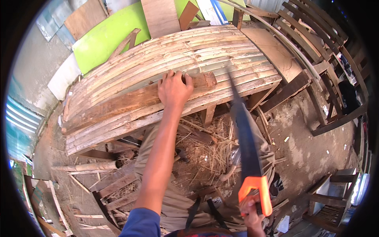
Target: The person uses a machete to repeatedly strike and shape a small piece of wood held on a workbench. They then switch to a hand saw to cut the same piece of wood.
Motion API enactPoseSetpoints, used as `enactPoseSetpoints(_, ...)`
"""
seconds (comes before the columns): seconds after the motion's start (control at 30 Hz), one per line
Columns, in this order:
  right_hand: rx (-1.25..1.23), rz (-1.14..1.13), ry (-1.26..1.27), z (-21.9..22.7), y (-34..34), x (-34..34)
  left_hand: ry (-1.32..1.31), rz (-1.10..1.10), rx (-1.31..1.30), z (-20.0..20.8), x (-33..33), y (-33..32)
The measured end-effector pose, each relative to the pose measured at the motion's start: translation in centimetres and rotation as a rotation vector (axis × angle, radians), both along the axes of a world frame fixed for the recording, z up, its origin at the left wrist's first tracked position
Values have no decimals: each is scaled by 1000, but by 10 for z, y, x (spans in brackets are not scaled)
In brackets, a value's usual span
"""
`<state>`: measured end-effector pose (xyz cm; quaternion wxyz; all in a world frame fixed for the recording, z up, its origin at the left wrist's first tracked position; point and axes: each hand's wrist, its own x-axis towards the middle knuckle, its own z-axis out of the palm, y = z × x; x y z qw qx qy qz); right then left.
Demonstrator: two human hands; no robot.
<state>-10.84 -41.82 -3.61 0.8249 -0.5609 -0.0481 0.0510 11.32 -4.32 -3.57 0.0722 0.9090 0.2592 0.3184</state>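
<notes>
A brown wooden plank (126, 100) lies along the near side of a bamboo-slat bench (221, 43). My left hand (175, 87) presses on it close to its right end, the fingers bent over the far edge and the thumb at the right. My right hand (251, 207), low at the right, is wrapped round the orange handle of a handsaw (248, 138). The dark blade points away from me, its narrow tip over the bench to the right of the plank's end. A gap shows between blade and plank.
Bamboo scraps and shavings (197, 154) litter the ground under the bench. Behind it leans a lime-green panel (114, 35) beside a plywood board (160, 17). Stacked dark wooden frames (316, 43) stand at the right. A bamboo pole (85, 166) lies at the lower left.
</notes>
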Motion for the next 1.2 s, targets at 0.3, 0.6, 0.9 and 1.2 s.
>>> enactPoseSetpoints(0.3, -252, 64, -319, -7, 40, 57, -60, -181, 145, -2, -15, 1)
enactPoseSetpoints(0.6, -439, 66, -353, -43, 56, 42, 134, -120, 41, -2, -19, -2)
enactPoseSetpoints(0.9, -448, -8, -359, -5, 60, 13, 395, -110, -120, 25, -2, -21)
enactPoseSetpoints(1.2, -570, 77, -404, 45, 169, 143, 96, -131, -17, 8, 1, -20)
